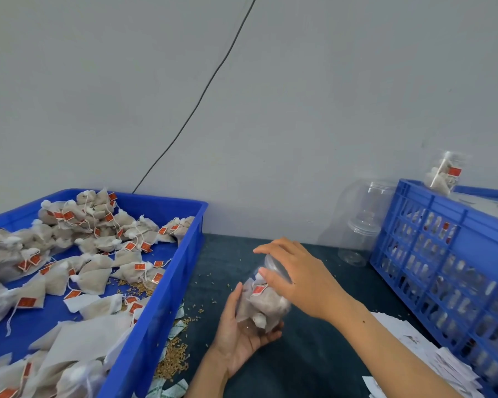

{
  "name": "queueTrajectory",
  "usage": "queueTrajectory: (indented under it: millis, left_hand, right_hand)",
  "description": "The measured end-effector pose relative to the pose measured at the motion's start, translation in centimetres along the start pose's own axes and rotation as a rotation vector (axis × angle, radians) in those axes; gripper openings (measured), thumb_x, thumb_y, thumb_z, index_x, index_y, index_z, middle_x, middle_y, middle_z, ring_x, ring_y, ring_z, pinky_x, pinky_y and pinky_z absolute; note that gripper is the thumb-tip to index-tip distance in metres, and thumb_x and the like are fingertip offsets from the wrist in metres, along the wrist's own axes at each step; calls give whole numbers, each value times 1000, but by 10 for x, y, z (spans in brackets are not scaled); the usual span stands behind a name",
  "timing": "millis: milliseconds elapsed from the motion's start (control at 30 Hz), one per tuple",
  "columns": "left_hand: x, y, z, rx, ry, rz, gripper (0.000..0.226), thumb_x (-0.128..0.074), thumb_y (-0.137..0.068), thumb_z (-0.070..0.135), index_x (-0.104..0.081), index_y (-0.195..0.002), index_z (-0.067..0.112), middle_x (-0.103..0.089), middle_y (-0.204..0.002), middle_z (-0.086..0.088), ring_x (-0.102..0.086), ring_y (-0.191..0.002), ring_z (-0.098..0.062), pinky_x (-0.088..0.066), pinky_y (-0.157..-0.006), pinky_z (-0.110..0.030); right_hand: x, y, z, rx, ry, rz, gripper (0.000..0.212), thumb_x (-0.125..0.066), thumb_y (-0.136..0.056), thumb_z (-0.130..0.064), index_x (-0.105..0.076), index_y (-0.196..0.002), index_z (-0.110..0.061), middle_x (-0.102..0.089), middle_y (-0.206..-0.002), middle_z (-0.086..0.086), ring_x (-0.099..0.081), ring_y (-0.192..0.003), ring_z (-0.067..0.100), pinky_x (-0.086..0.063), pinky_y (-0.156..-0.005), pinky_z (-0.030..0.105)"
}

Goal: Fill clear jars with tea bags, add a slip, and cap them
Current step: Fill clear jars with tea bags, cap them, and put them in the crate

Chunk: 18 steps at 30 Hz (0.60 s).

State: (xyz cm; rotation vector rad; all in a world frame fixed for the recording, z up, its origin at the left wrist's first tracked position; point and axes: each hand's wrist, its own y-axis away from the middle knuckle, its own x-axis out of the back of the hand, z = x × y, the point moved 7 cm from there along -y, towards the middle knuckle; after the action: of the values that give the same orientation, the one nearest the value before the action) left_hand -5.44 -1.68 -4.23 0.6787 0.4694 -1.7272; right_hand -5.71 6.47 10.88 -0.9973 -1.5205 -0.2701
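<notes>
A clear jar stuffed with tea bags tilts above the dark table, low in the middle of the view. My left hand cups its base from below, fingers curled round it. My right hand grips the clear cap on the jar's mouth. A blue tray at the left holds several loose tea bags with red tags. White paper slips lie at the lower right.
A blue slatted crate with filled jars stands at the right, one filled jar on top. Empty clear jars are stacked against the wall. Spilled grain and small sachets lie beside the tray. A black cable runs down the wall.
</notes>
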Motion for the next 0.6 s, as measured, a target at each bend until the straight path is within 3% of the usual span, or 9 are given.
queueTrajectory:
  millis: [133,200,333,500,600]
  left_hand:
    - [-2,0,6,-69,16,9,55,-49,-85,55,-72,-112,12,-65,-117,-23,-67,-92,-29,-55,-80,-45]
    - [0,0,5,-59,39,14,59,-48,-85,57,-73,-109,10,-67,-108,-24,-66,-84,-30,-55,-73,-41]
    - [2,0,1,-3,74,4,69,-46,-84,63,-72,-111,5,-67,-100,-23,-64,-76,-32,-53,-61,-36]
    - [2,-1,6,-66,46,32,59,-48,-84,59,-76,-102,11,-68,-104,-22,-67,-79,-27,-56,-70,-37]
    - [2,-1,10,-111,32,67,57,-45,-86,59,-77,-102,15,-69,-108,-21,-68,-83,-24,-56,-73,-37]
  right_hand:
    - [-4,0,8,-82,-44,-22,40,-39,-97,-52,-41,-135,-39,-39,-133,-19,-36,-125,5,-35,-97,26]
    - [0,4,-3,56,-86,-35,44,-38,-97,-54,-39,-138,-39,-37,-134,-20,-32,-127,0,-33,-103,22]
    - [6,8,-15,212,22,-10,52,-31,-94,-60,-38,-140,-37,-38,-134,-17,-32,-124,-2,-34,-99,15]
    - [0,0,-5,9,100,43,39,-27,-98,-49,-40,-131,-33,-37,-129,-14,-38,-116,8,-42,-81,22]
    - [-3,-2,-6,-31,131,68,33,-27,-99,-47,-39,-125,-31,-37,-127,-12,-39,-110,10,-43,-78,23]
